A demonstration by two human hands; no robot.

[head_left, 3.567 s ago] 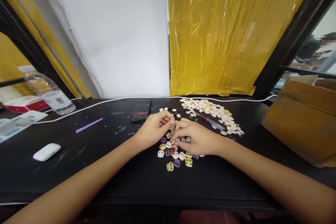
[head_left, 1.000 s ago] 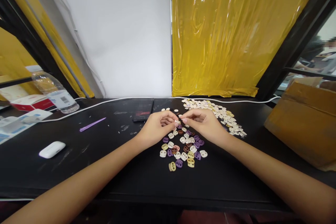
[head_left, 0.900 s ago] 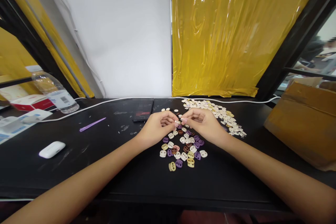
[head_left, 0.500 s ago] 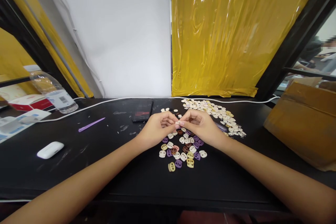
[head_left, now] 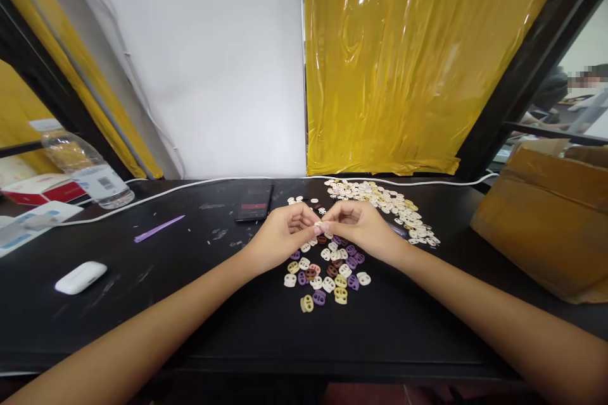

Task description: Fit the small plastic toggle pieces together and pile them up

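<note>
My left hand (head_left: 281, 235) and my right hand (head_left: 360, 231) meet over the table, thumbs and fingertips pinched together. Between them they hold a small white two-hole cord lock (head_left: 318, 225), mostly covered by the fingers. Below the hands lies a loose scatter of similar cord locks in white, purple, brown and yellow, among them a yellow cord lock (head_left: 306, 303) and a purple cord lock (head_left: 319, 298) at the near side. Beyond my right hand spreads a larger pile of mostly white pieces (head_left: 380, 198).
A phone (head_left: 254, 204) lies behind my left hand. To the left are a purple strip (head_left: 159, 228), a white earbud case (head_left: 81, 278) and a plastic bottle (head_left: 97, 178). A cardboard box (head_left: 541, 221) stands at right. A white cable (head_left: 213, 182) runs along the back.
The view has shifted slightly, so the table items sit a little further left. Both hands keep their pinch on the white cord lock. The phone's screen looks brighter.
</note>
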